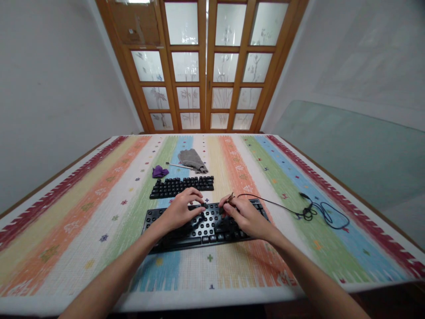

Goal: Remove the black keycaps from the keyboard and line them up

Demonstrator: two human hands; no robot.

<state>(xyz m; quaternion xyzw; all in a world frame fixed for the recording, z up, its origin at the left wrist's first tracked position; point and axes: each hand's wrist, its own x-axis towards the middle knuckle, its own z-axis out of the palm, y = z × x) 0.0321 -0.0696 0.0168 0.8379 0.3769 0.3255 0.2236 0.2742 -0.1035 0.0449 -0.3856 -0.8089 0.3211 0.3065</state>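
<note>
"Right hand (245,215) is pinching a small brownish thing (229,198) over the keyboard (195,242). And the left?"

"Left hand (186,207) is bringing thumb and fingertip close about a black key (205,205); from where I'm standing, I can't tell whether it's gripping."

"Where's the keyboard lying?"

"Beneath both hands, on the striped cloth (126,248), showing bare key posts in the middle."

"And beyond?"

"Loose keys (182,186) are lying in rows just behind. Farther back, a purple rag (160,171) is sitting near a grey rag (191,158), which a stick (179,165) is touching. Rightward, a cable (327,215) is trailing into loops."
</note>
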